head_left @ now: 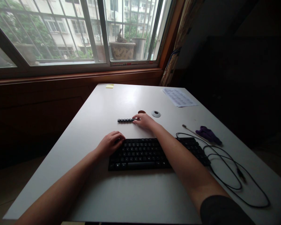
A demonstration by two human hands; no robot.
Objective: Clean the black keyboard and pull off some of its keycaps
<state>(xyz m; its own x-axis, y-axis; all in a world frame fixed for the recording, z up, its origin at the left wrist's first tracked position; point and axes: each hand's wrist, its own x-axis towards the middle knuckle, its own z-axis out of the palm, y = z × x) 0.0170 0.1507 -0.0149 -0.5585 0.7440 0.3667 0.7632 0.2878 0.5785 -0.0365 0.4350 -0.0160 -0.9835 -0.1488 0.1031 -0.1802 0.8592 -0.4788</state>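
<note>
A black keyboard [140,154] lies on the white table, with dark gaps along its upper left part. My left hand [110,143] rests at its upper left corner, fingers curled over the edge and gripping it. Beyond the keyboard, a short row of black keycaps [125,120] stands on the table. My right hand [144,120] reaches across the keyboard to the right end of that row. Its thumb and fingertips are pinched on a small dark piece that looks like a keycap, partly hidden by the fingers. My right forearm covers part of the keyboard's right side.
Just past my right hand are a brown round object [141,112] and a grommet [156,114]. On the right lie a brush [184,126], a purple cloth [208,135] and a looped black cable [240,167]. Printed papers [179,97] and yellow sticky notes [110,86] sit farther back.
</note>
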